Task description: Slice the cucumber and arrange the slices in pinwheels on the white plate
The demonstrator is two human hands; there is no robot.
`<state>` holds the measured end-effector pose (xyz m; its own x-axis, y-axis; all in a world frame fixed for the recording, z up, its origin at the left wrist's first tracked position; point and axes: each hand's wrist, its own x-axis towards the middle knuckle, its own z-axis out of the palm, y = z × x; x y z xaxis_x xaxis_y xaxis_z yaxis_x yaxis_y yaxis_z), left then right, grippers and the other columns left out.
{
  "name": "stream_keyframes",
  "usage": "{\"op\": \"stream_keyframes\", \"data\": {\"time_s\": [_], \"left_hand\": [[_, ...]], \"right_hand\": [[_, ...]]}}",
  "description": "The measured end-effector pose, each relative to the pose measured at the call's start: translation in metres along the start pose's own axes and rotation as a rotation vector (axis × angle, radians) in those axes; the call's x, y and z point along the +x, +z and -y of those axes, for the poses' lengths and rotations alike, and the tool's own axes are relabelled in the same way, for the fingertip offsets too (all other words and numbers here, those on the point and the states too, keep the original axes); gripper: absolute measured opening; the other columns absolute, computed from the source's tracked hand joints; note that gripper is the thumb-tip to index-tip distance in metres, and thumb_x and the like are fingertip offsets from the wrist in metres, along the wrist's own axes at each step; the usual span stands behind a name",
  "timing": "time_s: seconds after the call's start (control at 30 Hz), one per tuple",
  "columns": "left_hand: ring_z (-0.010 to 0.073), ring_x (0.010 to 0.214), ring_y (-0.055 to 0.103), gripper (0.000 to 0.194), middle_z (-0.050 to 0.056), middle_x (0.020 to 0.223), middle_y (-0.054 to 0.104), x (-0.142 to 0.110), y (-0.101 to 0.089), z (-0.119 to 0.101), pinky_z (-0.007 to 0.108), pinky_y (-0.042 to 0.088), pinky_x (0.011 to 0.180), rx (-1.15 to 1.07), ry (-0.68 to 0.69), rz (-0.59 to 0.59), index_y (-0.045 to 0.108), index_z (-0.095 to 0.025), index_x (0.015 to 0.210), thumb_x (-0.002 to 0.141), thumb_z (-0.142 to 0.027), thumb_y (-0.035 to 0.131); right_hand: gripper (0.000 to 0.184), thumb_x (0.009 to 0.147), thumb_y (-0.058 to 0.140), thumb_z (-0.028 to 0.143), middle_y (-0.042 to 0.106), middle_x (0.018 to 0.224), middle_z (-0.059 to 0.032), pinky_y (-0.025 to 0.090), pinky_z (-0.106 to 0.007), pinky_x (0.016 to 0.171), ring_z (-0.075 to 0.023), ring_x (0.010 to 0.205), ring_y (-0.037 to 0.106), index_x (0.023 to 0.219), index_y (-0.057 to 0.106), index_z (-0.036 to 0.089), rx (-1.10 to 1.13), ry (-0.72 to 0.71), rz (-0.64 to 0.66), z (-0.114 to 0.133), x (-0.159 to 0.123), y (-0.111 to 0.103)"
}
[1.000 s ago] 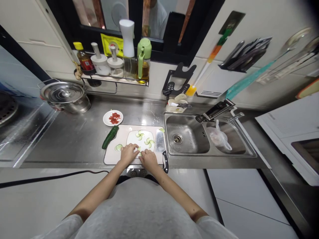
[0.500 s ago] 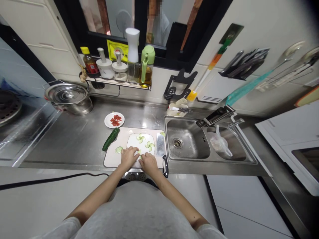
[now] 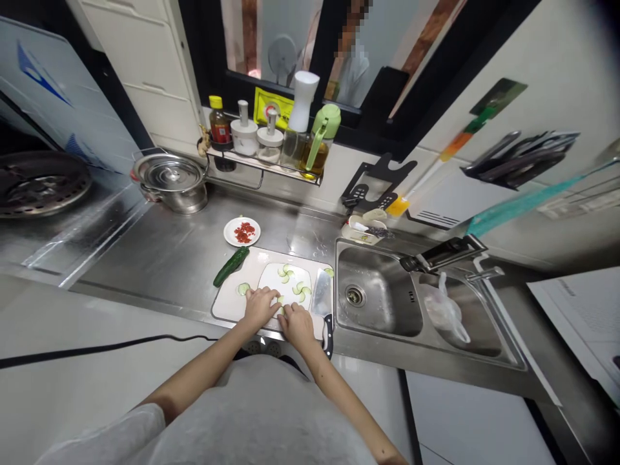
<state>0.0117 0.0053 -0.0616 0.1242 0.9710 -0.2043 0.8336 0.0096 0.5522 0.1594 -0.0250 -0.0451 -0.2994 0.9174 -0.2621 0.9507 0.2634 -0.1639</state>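
A white square plate (image 3: pixel 269 279) lies on the pale cutting board (image 3: pixel 227 305). On it, thin cucumber slices form two pinwheels, one at the back (image 3: pixel 285 274) and one on the right (image 3: pixel 302 291). At the plate's near edge, my left hand (image 3: pixel 260 308) has its fingers bent in on a small cucumber slice (image 3: pixel 280 300). Close beside it, my right hand (image 3: pixel 297 324) pinches at another slice, largely covered by the fingers. A few cucumber rounds (image 3: pixel 243 289) lie left of the plate. To its right rests a cleaver (image 3: pixel 321 292), handle towards me.
A whole cucumber (image 3: pixel 231 266) lies across the board's left edge. Behind it stands a small plate (image 3: pixel 228 235) of chopped red bits. The double sink (image 3: pixel 382 284) is right, a lidded steel pot (image 3: pixel 181 194) back left. A seasoning rack (image 3: pixel 266 165) hangs on the wall.
The camera view has turned, so the scene sits tilted and shifted right. Both hands stay at the plate's near edge, with the slices there little changed.
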Motion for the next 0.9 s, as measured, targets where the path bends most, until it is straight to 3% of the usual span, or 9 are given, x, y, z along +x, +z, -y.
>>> {"op": "stream_keyframes", "data": {"time_s": [0.17, 0.3, 0.47, 0.9], "left_hand": [[0.0230, 0.099, 0.059, 0.027, 0.004, 0.101, 0.067, -0.008, -0.012, 0.013, 0.042, 0.029, 0.095, -0.071, -0.064, -0.099, 0.067, -0.027, 0.106, 0.088, -0.038, 0.050], [0.0242, 0.101, 0.058, 0.030, 0.006, 0.105, 0.067, -0.014, -0.026, 0.037, 0.040, 0.032, 0.091, -0.020, -0.225, -0.192, 0.064, -0.027, 0.111, 0.088, -0.037, 0.048], [0.0285, 0.104, 0.058, 0.036, 0.010, 0.112, 0.065, -0.016, -0.031, 0.064, 0.042, 0.035, 0.088, 0.078, -0.382, -0.206, 0.059, -0.025, 0.118, 0.086, -0.038, 0.049], [0.0278, 0.108, 0.056, 0.036, 0.010, 0.115, 0.064, -0.018, -0.028, 0.070, 0.039, 0.035, 0.089, 0.167, -0.310, -0.218, 0.061, -0.026, 0.121, 0.089, -0.037, 0.049]], "right_hand": [[0.027, 0.097, 0.044, 0.037, 0.062, 0.097, -0.0081, 0.036, -0.029, 0.078, -0.0202, 0.094, 0.056, 0.103, 0.061, 0.018, 0.034, 0.017, -0.031, -0.003, -0.001, -0.004], [0.027, 0.097, 0.043, 0.036, 0.064, 0.099, -0.0078, 0.037, -0.027, 0.078, -0.0191, 0.093, 0.057, 0.105, 0.063, 0.019, 0.098, 0.052, -0.048, -0.008, -0.001, -0.006], [0.029, 0.097, 0.042, 0.033, 0.065, 0.097, -0.0074, 0.038, -0.026, 0.077, -0.0176, 0.090, 0.058, 0.108, 0.065, 0.018, 0.189, 0.061, -0.082, -0.013, -0.001, -0.006], [0.025, 0.096, 0.044, 0.029, 0.066, 0.095, -0.0058, 0.038, -0.023, 0.075, -0.0160, 0.090, 0.059, 0.102, 0.066, 0.019, 0.247, 0.034, -0.108, -0.016, -0.004, -0.005]]}}
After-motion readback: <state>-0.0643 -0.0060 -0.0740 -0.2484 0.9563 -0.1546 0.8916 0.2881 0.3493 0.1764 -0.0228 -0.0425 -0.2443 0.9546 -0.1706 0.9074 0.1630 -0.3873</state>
